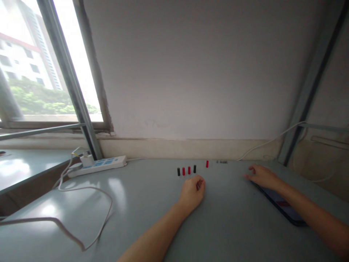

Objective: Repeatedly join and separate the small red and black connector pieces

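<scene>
Marks (223, 162): grey, too small to read.
Cylinders (189, 170): four red and black stood in a row beyond the left hand (192, 192), one red farther right.
Left hand: curled; I couldn't tell whether it held anything.
Right hand (261, 177): fingers gaped by a flat, dark-rimmed device (282, 204).

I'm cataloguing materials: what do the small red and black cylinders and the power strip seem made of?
Cylinders: perhaps plastic or coated metal; evenly coloured, too small to tell finish. Power strip: likely smooth white plastic, judging by its uniform casing.
</scene>
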